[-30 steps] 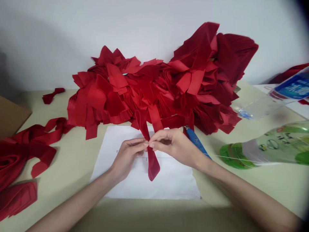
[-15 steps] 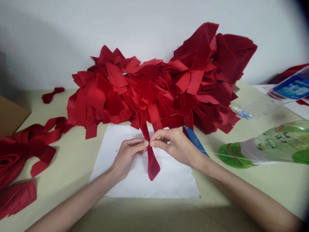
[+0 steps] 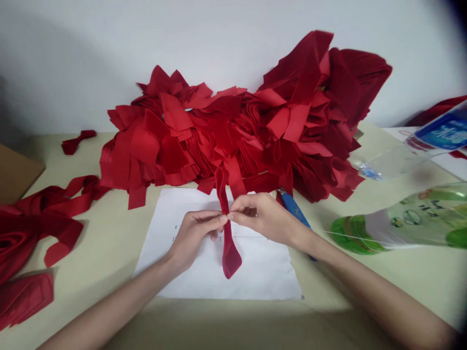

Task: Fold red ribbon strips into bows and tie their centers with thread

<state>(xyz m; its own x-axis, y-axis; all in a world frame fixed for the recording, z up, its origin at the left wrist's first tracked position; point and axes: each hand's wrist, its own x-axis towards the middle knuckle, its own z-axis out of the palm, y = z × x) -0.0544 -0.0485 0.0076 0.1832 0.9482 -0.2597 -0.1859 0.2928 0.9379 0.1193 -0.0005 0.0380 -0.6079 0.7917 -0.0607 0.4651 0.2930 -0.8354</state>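
A folded red velvet ribbon (image 3: pixel 231 260) stands out lengthwise over a white sheet of paper (image 3: pixel 182 279) with ruled marks. Its middle is squeezed narrow, with one loop towards the pile and the other towards me. My left hand (image 3: pixel 195 233) is closed, thumb and finger pinching that narrow waist from the left. From the right, my right hand (image 3: pixel 260 216) pinches at the same spot, the fingertips of both hands meeting. A thin white thread (image 3: pixel 350 236) runs from around the green-labelled bottle (image 3: pixel 379 226) towards my right forearm; its course at the fingertips is hidden.
Behind the paper rises a big pile of cut red ribbon pieces (image 3: pixel 215 131). A blue cutter knife (image 3: pixel 295 210) lies partly under my right arm. On the right is another clear bottle (image 3: pixel 397 158); on the left, loose ribbon (image 3: pixel 60 243), a small bow (image 3: pixel 75 144) and cardboard (image 3: pixel 16 172).
The ribbon's waist has been drawn tighter and the far loop has swung slightly right. My fingertips have come together at the middle; both hands stay nearly in place.
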